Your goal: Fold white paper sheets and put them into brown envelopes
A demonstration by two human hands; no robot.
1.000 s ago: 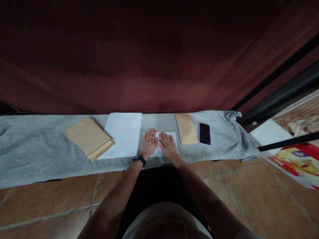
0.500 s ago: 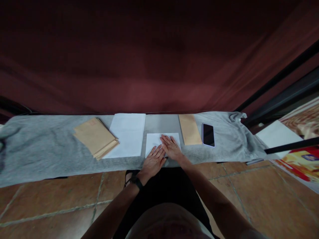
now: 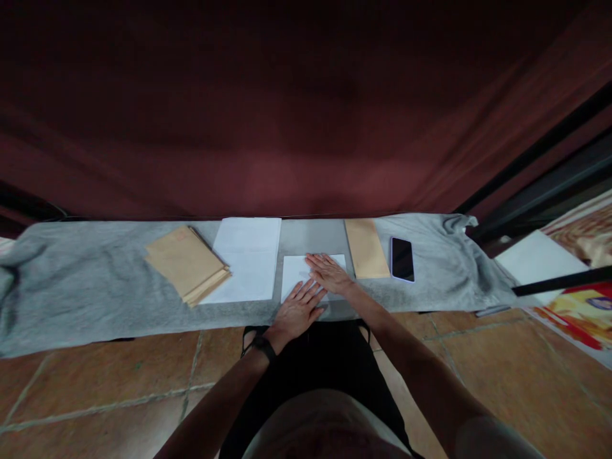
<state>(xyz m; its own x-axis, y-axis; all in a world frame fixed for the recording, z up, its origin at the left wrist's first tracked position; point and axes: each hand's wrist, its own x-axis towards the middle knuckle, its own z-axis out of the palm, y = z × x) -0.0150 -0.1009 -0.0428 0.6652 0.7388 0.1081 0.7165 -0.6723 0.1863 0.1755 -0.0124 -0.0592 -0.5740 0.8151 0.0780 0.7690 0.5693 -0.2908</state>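
Observation:
A white sheet of paper [image 3: 292, 273], which looks folded, lies on the grey cloth in front of me. My left hand [image 3: 297, 312] rests flat on its near edge, fingers stretched out and a dark band round the wrist. Flat across the paper's upper right part is my right hand [image 3: 329, 274], its fingers extended toward the left. The fingertips of the left hand come close to or touch the right hand. Part of the paper is hidden beneath both hands.
On the left, a stack of brown envelopes [image 3: 186, 262] overlaps a pile of white paper [image 3: 248, 255]. A single brown envelope [image 3: 367, 250] and a phone [image 3: 402, 260] lie to the right. Grey cloth [image 3: 105, 280] covers the narrow bench before a dark red curtain [image 3: 287, 172].
My right hand has slid slightly left across the paper, and my left hand has shifted a little to the right. The whole view has drifted slightly.

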